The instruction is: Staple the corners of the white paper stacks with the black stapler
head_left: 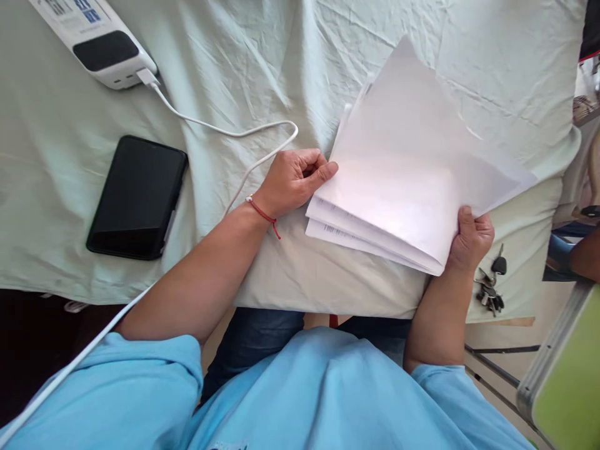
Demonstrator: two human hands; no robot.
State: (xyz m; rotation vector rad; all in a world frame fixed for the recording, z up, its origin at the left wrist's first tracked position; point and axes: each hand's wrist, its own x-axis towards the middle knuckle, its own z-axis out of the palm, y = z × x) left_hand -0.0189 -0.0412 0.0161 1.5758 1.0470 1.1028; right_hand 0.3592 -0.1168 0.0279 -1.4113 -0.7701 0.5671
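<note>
A stack of white paper sheets (398,162) lies at a slant over the cloth, some of its sheets folded or bent over. Lines of print show faintly along the lower left edges. At the stack's left edge, my left hand (300,178) is closed, pinching the paper between thumb and curled fingers. A red string bracelet (263,211) circles that wrist. My right hand (471,237) grips the lower right side, thumb on top and fingers partly hidden beneath.
A pale green cloth (225,56) covers the table. To the left lie a black phone (138,197) and a white power bank (100,47), with a white cable (215,128) running past my left arm. Keys (490,287) lie right of my right hand. A green-topped table (569,375) stands at lower right.
</note>
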